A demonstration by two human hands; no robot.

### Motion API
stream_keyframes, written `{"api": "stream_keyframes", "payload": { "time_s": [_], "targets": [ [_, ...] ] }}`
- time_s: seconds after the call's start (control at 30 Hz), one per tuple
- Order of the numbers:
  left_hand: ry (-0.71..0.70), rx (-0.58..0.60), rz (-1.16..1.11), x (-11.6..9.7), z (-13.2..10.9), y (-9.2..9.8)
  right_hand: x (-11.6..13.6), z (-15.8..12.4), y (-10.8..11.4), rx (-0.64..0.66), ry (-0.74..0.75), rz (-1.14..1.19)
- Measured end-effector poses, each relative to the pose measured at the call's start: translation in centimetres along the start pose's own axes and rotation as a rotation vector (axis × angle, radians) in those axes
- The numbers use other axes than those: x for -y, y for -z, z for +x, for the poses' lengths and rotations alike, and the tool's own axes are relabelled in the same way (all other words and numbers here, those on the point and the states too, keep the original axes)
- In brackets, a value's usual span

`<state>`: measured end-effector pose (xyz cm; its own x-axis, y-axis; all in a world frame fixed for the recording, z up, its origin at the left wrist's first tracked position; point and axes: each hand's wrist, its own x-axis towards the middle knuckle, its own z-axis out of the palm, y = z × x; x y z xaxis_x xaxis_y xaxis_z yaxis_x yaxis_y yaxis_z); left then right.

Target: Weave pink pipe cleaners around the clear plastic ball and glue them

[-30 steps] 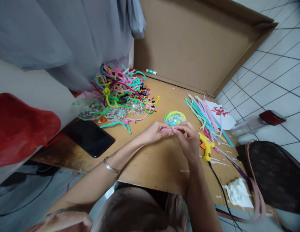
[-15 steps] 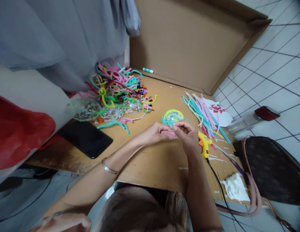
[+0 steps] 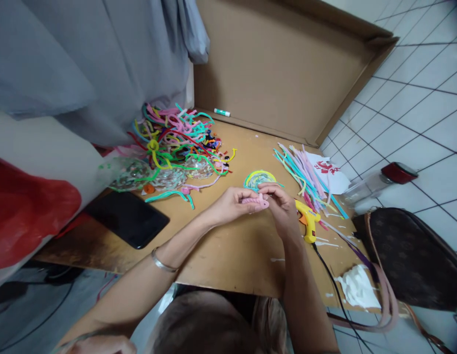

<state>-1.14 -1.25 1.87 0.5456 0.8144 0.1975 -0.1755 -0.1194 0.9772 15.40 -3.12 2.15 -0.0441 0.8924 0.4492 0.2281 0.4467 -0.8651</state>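
My left hand (image 3: 230, 204) and my right hand (image 3: 282, 206) meet over the middle of a cardboard work surface (image 3: 228, 250). Both pinch a short pink pipe cleaner (image 3: 255, 200) held between their fingertips. Just behind the hands lies a round coil of yellow, green and blue pipe cleaners (image 3: 258, 179). A yellow glue gun (image 3: 305, 221) lies right beside my right hand, its black cord trailing toward me.
A tangled heap of coloured pipe cleaners (image 3: 177, 137) lies at the back left. Straight pipe cleaners (image 3: 300, 174) lie on a white paper at the right. Also here: a black phone (image 3: 127, 219), a green-capped marker (image 3: 221, 112), a brown bag (image 3: 413, 260), a crumpled tissue (image 3: 356, 287).
Both hands stay together on the pink pipe cleaner, which now shows more between the fingers. The view has shifted slightly, so everything sits a bit further left.
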Motion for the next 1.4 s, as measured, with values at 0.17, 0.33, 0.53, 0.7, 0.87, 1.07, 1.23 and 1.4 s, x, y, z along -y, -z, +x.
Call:
{"api": "stream_keyframes", "payload": {
  "time_s": [0.17, 0.33, 0.53, 0.7, 0.87, 1.07, 1.23, 1.4],
  "targets": [
    [-0.012, -0.077, -0.045, -0.6, 0.1, 0.1, 0.0, -0.1, -0.1, 0.009, 0.033, -0.079],
    [-0.005, -0.096, -0.029, -0.7, 0.2, 0.0, 0.1, -0.2, -0.3, 0.015, 0.123, -0.136],
    [-0.014, -0.174, -0.006, -0.2, 0.2, -0.1, 0.5, -0.3, -0.5, 0.006, 0.134, -0.225],
    [-0.034, -0.281, 0.002, 0.4, 0.4, -0.2, 0.8, -0.4, -0.7, 0.012, 0.19, -0.344],
    [-0.097, -0.263, -0.085, 0.7, 0.6, -0.2, 1.1, -0.5, -0.8, 0.022, 0.164, -0.346],
    [-0.069, -0.251, -0.083, 0.0, 0.5, -0.2, 1.7, -0.5, -0.8, 0.066, 0.018, -0.178],
    [-0.079, -0.218, -0.099, 0.3, 0.5, -0.1, 1.4, -0.5, -0.7, 0.076, -0.005, -0.115],
    [-0.104, -0.191, -0.004, 0.6, 0.4, 0.1, 1.2, -0.5, -0.6, 0.062, 0.033, -0.147]
  ]
}}
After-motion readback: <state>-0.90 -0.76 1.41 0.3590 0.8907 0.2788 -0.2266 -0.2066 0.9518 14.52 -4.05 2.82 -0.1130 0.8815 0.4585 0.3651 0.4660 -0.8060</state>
